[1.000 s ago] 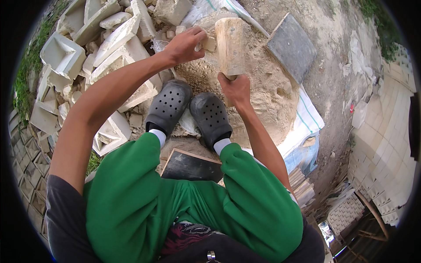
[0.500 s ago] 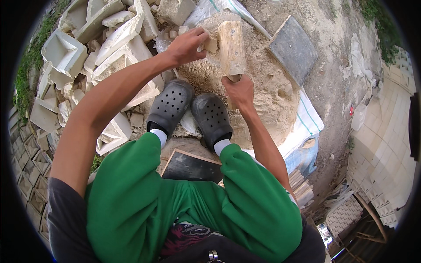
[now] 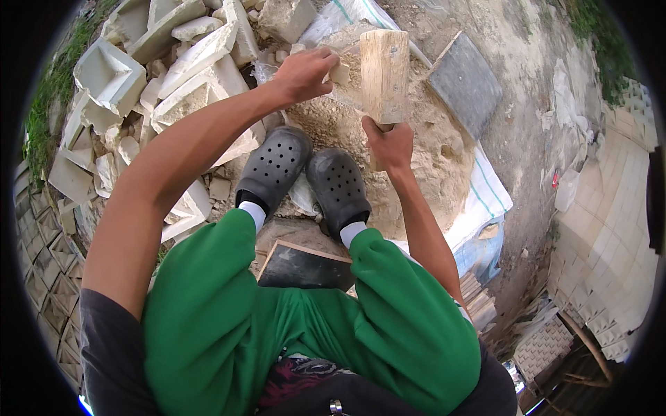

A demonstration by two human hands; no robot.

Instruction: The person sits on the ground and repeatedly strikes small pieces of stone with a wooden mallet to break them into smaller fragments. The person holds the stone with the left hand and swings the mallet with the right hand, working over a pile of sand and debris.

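The left hand (image 3: 302, 73) reaches out from the lower left of the frame to its upper middle, arm nearly straight, and its fingers are curled around a small pale stone piece (image 3: 339, 73), pinching it at the hand's right edge. Just right of it, the right hand (image 3: 390, 143) comes up from the lower right with the forearm steep and the wrist cocked; its fingers are wrapped tight around the short handle of a wooden mallet (image 3: 383, 73), whose blocky head stands upright above the fist, touching or just beside the stone piece.

Both hands hover over a mound of sandy rubble (image 3: 423, 149) lying on a white woven sack (image 3: 489, 197) that spreads toward the right. Below the hands, two dark perforated clogs (image 3: 305, 173) rest at the mound's near edge. A heap of broken pale blocks (image 3: 163, 83) fills the upper left, and a grey square slab (image 3: 466, 84) lies at upper right.
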